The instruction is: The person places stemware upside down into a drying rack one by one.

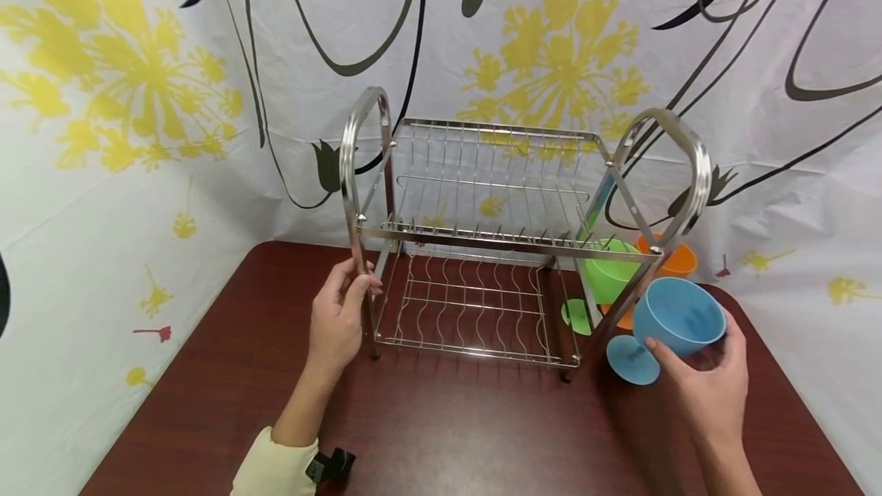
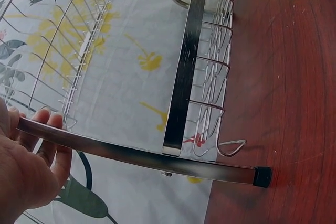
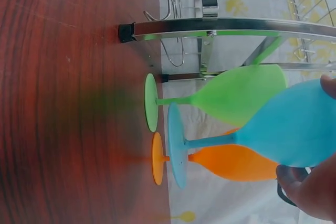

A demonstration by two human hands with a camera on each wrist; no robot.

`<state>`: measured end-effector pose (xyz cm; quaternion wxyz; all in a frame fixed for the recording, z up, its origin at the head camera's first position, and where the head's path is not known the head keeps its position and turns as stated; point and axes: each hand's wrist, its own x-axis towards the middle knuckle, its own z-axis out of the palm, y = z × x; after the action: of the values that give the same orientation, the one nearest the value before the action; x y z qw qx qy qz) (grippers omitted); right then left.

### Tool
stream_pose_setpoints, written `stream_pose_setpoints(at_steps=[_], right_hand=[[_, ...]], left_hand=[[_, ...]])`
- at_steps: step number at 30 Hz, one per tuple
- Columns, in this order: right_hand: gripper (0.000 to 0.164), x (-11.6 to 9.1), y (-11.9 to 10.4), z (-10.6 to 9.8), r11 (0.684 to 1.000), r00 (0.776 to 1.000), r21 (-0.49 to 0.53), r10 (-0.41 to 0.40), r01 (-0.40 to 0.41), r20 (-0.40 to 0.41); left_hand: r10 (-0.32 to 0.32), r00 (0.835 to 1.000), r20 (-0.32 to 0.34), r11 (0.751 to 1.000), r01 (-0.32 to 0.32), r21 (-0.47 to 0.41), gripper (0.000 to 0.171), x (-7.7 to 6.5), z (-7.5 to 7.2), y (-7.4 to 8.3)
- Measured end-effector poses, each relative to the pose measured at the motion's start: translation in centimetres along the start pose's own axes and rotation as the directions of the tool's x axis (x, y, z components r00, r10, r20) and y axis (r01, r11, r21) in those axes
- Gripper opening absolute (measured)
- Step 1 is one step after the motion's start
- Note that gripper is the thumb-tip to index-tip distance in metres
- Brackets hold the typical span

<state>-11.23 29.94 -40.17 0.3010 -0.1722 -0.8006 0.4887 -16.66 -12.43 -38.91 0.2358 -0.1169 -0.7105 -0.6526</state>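
Note:
A two-tier metal dish rack (image 1: 475,239) stands on the dark red table (image 1: 441,419). My left hand (image 1: 338,320) grips its left front upright, which the fingers curl round in the left wrist view. In my right hand (image 1: 717,381) is a blue goblet (image 1: 678,312), held by its bowl at the rack's right side. Its foot appears slightly tilted in the head view; whether it touches the table I cannot tell. Behind it stand a green goblet (image 1: 609,274) and an orange goblet (image 1: 678,259), partly hidden by the rack and the blue goblet.
A white cloth (image 1: 276,44) with yellow flowers and dark stems hangs behind and beside the table. Both rack tiers have wire dividers, and the upper tier (image 1: 492,182) leans backward. A dark strap with a small device (image 1: 331,467) sits on the left sleeve.

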Motion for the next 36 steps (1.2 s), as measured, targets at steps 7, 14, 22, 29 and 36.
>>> stream_pose_setpoints(at_steps=[7,14,22,29,36], right_hand=[[0.094,-0.7,-0.4,-0.5,0.999,0.999,0.01,-0.053,0.053,0.002],[0.095,-1.3,-0.7,-0.8,0.985,0.988,0.077,-0.154,0.152,0.024],[0.098,-1.7,-0.8,-1.0,0.951,0.962,0.172,-0.268,0.258,0.041],[0.098,-2.1,-0.9,-1.1,0.924,0.94,0.23,-0.331,0.306,0.083],[0.098,-2.7,-1.1,-1.3,0.913,0.932,0.252,-0.353,0.322,0.088]], left_hand=[[0.003,1.0,-0.015,1.0,-0.003,0.01,0.02,-0.1,0.2,0.2],[0.0,1.0,-0.014,1.0,0.0,0.008,0.02,-0.1,0.1,0.2],[0.0,1.0,-0.008,1.0,0.0,0.011,0.021,0.0,0.0,0.1],[-0.002,1.0,-0.009,1.0,0.002,0.016,0.021,0.0,0.0,0.1],[-0.009,1.0,0.001,0.999,0.009,0.04,0.023,-0.1,-0.1,0.1]])
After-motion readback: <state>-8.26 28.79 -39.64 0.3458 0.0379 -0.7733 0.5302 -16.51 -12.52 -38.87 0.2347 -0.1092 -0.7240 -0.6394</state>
